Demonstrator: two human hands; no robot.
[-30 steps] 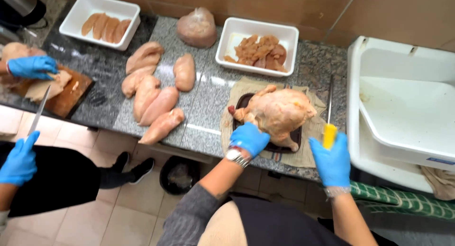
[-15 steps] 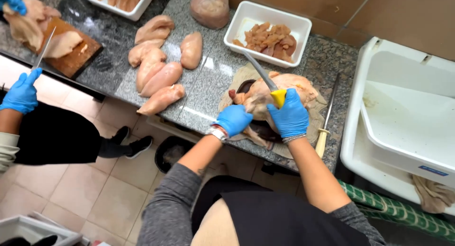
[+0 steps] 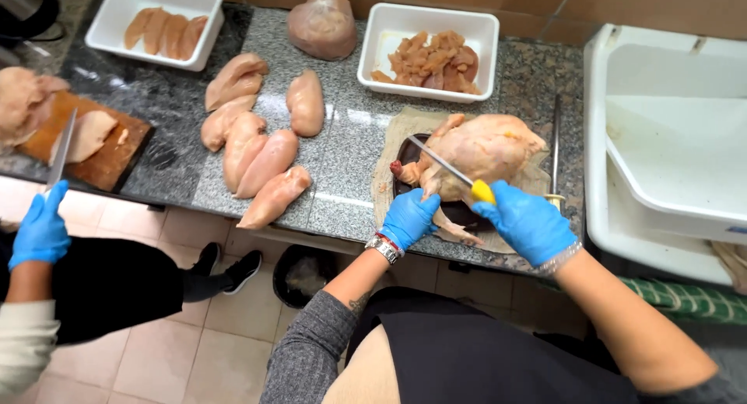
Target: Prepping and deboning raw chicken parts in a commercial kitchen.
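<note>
The right hand [image 3: 529,221] has lifted the yellow-handled knife [image 3: 447,169] and laid its blade across the whole chicken [image 3: 486,149], at twelve o'clock from both hands on the worktop [image 3: 350,151]. The left hand [image 3: 408,217], closed, now pins a leg; cutting has begun.

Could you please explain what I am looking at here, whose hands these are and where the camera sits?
There is no machine: the camera sits on a person's head and looks down at their gloved hands. The left hand steadies a whole raw chicken on a dark board. The right hand holds a yellow-handled knife with its blade laid across the bird. On the granite counter lie chicken breasts and two white trays of cut meat. A second knife lies beside the board. At far left, a co-worker's gloved hand holds another knife near a wooden board.
</note>
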